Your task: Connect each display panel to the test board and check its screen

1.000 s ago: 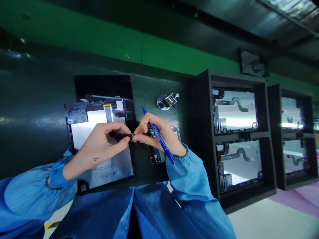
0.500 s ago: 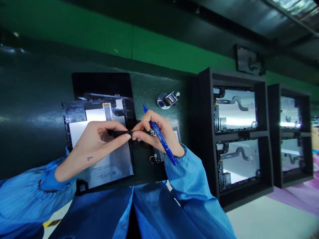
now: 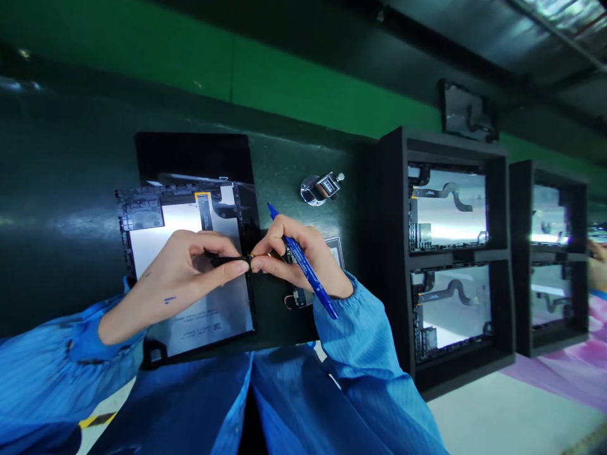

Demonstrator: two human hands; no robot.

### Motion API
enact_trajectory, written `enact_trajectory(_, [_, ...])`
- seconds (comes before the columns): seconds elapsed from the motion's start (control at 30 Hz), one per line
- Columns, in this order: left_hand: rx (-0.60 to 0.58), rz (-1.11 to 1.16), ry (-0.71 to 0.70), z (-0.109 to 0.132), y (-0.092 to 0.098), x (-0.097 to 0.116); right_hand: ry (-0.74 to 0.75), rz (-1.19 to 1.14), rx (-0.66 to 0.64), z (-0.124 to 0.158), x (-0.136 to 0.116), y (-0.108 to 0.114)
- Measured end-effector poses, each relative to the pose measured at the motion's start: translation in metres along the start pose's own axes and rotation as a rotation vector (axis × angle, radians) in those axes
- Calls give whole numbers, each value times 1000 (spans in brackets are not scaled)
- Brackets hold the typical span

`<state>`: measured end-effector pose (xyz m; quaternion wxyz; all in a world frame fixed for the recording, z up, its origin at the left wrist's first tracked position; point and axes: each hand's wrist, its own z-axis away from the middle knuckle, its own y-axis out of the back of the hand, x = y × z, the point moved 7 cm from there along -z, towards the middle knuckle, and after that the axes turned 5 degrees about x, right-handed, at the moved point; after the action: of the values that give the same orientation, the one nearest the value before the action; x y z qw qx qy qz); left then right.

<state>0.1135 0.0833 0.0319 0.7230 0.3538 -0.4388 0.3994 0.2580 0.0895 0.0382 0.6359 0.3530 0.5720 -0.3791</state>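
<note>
Little has changed: our left hand [image 3: 177,272] still pinches the black strip [image 3: 222,259] above the panel [image 3: 208,316], and our right hand [image 3: 309,243] still meets its end, pen [image 3: 303,266] gripped; what those right fingertips pinch, we cannot tell. So the fine work there seems unfinished. A co-worker's hand [image 3: 598,265] now shows more clearly at far right.

the pen [image 3: 309,275] is blue, the strip [image 3: 222,260] black, the panel [image 3: 222,306] silver-grey, the right sleeve [image 3: 363,351] finely lined blue.
</note>
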Motion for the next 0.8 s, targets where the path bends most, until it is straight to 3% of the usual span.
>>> enact_trajectory(0.67, [-84, -140, -36, -1, -4, -8, 107, 80, -183, 2, -2, -6])
enact_trajectory(0.8, [-79, -154, -28, -1, -5, -11, 127, 86, -155, 2, -1, -11])
